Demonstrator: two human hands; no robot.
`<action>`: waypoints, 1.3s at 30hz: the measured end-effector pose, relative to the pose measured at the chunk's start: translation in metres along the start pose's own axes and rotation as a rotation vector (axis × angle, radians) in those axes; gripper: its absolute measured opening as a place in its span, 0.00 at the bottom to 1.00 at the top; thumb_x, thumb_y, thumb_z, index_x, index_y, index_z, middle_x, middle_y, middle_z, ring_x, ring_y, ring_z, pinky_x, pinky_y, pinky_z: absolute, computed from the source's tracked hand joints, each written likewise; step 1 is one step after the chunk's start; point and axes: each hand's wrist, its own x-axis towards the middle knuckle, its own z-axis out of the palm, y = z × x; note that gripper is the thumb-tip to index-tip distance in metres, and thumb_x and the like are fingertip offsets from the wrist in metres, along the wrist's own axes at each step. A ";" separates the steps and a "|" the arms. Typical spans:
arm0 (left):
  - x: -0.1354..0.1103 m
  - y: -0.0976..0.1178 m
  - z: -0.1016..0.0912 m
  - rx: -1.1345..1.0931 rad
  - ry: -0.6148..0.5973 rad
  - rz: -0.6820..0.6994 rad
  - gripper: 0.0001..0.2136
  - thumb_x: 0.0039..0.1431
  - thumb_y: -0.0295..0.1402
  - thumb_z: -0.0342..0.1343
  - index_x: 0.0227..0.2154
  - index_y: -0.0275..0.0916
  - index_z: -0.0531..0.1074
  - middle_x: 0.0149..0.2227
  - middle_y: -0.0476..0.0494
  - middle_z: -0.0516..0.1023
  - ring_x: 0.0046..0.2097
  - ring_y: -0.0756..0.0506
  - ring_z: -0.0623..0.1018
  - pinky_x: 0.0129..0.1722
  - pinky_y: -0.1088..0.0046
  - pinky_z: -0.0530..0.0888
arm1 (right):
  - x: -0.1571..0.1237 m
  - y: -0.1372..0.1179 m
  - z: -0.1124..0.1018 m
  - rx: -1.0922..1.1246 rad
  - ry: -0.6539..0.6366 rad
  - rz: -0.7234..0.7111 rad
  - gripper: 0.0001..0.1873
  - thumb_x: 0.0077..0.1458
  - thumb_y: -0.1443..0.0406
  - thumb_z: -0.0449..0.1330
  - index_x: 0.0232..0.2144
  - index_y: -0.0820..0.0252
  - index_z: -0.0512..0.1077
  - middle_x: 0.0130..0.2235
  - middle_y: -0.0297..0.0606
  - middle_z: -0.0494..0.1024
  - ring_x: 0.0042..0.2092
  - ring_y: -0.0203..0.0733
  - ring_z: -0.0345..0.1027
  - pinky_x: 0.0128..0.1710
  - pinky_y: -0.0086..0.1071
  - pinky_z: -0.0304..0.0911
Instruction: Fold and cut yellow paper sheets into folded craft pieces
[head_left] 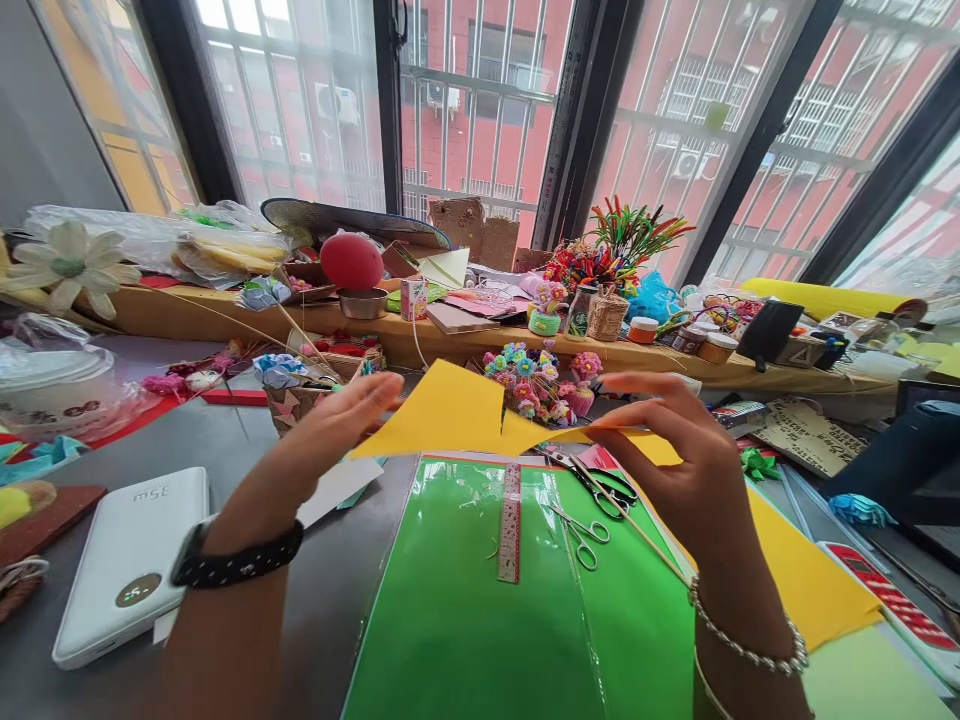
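A sheet of yellow paper [442, 410] is held up in front of me, above a green mat. Near its middle, a short slit or gap runs down from the top edge. My left hand [341, 425] grips the left end, its fingers stretched and partly behind the sheet. With thumb and fingers closed, my right hand [675, 445] pinches the narrower, twisted right end. Under the paper lie a small patterned ruler [510, 525], small silver scissors [581, 532] and black-handled scissors [619, 495]. A thin wooden stick [630, 520] slants beneath my right hand.
The green mat [450, 600] covers the table's middle. A white power bank [131, 560] lies at left. More yellow paper [810, 570] and a red-and-white object [892, 600] lie at right. Crochet flowers [525, 375] stand behind, below a crowded ledge [450, 340].
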 end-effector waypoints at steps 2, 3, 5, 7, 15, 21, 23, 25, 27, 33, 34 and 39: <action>-0.010 0.010 -0.008 -0.028 0.116 0.007 0.18 0.54 0.42 0.47 0.43 0.36 0.67 0.41 0.40 0.75 0.37 0.46 0.76 0.36 0.68 0.72 | -0.001 -0.005 -0.005 0.080 -0.092 0.056 0.02 0.47 0.65 0.60 0.25 0.57 0.71 0.32 0.35 0.75 0.35 0.40 0.68 0.36 0.34 0.64; -0.016 0.016 -0.010 -0.007 0.237 0.102 0.18 0.56 0.41 0.45 0.45 0.37 0.65 0.43 0.41 0.74 0.40 0.45 0.75 0.39 0.66 0.71 | -0.002 -0.008 -0.007 0.101 -0.109 0.086 0.03 0.46 0.64 0.60 0.25 0.57 0.71 0.28 0.33 0.76 0.31 0.38 0.69 0.33 0.31 0.64; -0.031 0.028 -0.011 0.167 0.491 0.319 0.14 0.56 0.39 0.47 0.43 0.41 0.68 0.44 0.47 0.73 0.46 0.45 0.71 0.48 0.65 0.65 | -0.005 -0.013 -0.011 0.124 -0.098 0.127 0.03 0.45 0.64 0.61 0.25 0.57 0.71 0.26 0.32 0.76 0.28 0.36 0.69 0.28 0.27 0.64; -0.044 0.034 -0.007 0.292 0.411 0.606 0.12 0.54 0.36 0.52 0.41 0.44 0.69 0.45 0.51 0.73 0.47 0.47 0.70 0.52 0.68 0.62 | -0.007 -0.018 -0.014 0.155 -0.100 0.138 0.01 0.46 0.65 0.61 0.25 0.56 0.72 0.27 0.30 0.76 0.29 0.34 0.69 0.28 0.25 0.64; -0.045 0.026 0.016 0.338 -0.160 0.884 0.08 0.52 0.40 0.53 0.33 0.44 0.69 0.32 0.54 0.76 0.37 0.50 0.74 0.54 0.66 0.57 | -0.008 -0.018 -0.022 0.163 -0.138 0.094 0.02 0.46 0.66 0.60 0.27 0.54 0.71 0.26 0.28 0.76 0.28 0.32 0.69 0.26 0.21 0.63; -0.045 0.028 0.019 0.249 -0.192 0.831 0.01 0.49 0.33 0.56 0.25 0.43 0.71 0.24 0.57 0.75 0.27 0.53 0.73 0.43 0.71 0.65 | -0.005 -0.026 -0.019 -0.059 -0.040 -0.040 0.14 0.46 0.63 0.61 0.38 0.56 0.69 0.45 0.41 0.70 0.48 0.46 0.62 0.47 0.40 0.59; -0.048 0.030 0.023 0.266 -0.182 0.842 0.01 0.49 0.32 0.56 0.25 0.43 0.71 0.23 0.58 0.74 0.26 0.53 0.72 0.45 0.69 0.64 | -0.005 -0.034 -0.015 -0.135 -0.037 -0.155 0.17 0.46 0.63 0.60 0.41 0.57 0.68 0.49 0.43 0.66 0.52 0.48 0.57 0.52 0.46 0.52; -0.052 0.031 0.026 0.297 -0.151 0.873 0.02 0.50 0.31 0.55 0.24 0.43 0.71 0.23 0.57 0.74 0.26 0.53 0.72 0.46 0.66 0.63 | -0.007 -0.044 -0.011 -0.127 -0.071 -0.248 0.16 0.47 0.64 0.60 0.41 0.57 0.68 0.48 0.42 0.68 0.52 0.47 0.58 0.54 0.48 0.47; -0.055 0.031 0.028 0.334 -0.110 0.905 0.04 0.52 0.30 0.54 0.25 0.42 0.71 0.23 0.56 0.74 0.26 0.52 0.72 0.45 0.65 0.63 | -0.009 -0.053 -0.005 -0.099 -0.079 -0.280 0.12 0.48 0.67 0.59 0.39 0.58 0.70 0.41 0.39 0.74 0.48 0.45 0.63 0.56 0.50 0.43; -0.060 0.031 0.030 0.408 -0.033 0.976 0.04 0.54 0.29 0.51 0.29 0.41 0.71 0.24 0.54 0.75 0.26 0.52 0.73 0.49 0.62 0.60 | -0.010 -0.062 0.003 -0.029 -0.020 -0.201 0.04 0.48 0.71 0.58 0.29 0.62 0.73 0.26 0.33 0.76 0.30 0.36 0.67 0.50 0.45 0.54; -0.060 0.031 0.030 0.409 -0.023 0.979 0.04 0.54 0.29 0.51 0.29 0.40 0.71 0.24 0.55 0.75 0.26 0.52 0.73 0.50 0.62 0.61 | -0.010 -0.062 0.004 -0.029 -0.011 -0.197 0.04 0.48 0.71 0.58 0.29 0.62 0.73 0.26 0.34 0.75 0.30 0.36 0.67 0.48 0.43 0.57; -0.061 0.032 0.030 0.419 0.031 0.979 0.03 0.53 0.30 0.52 0.29 0.42 0.71 0.24 0.56 0.76 0.26 0.52 0.74 0.51 0.62 0.61 | -0.009 -0.061 0.002 -0.026 0.023 -0.177 0.04 0.47 0.72 0.59 0.27 0.63 0.73 0.24 0.35 0.74 0.29 0.37 0.64 0.38 0.36 0.60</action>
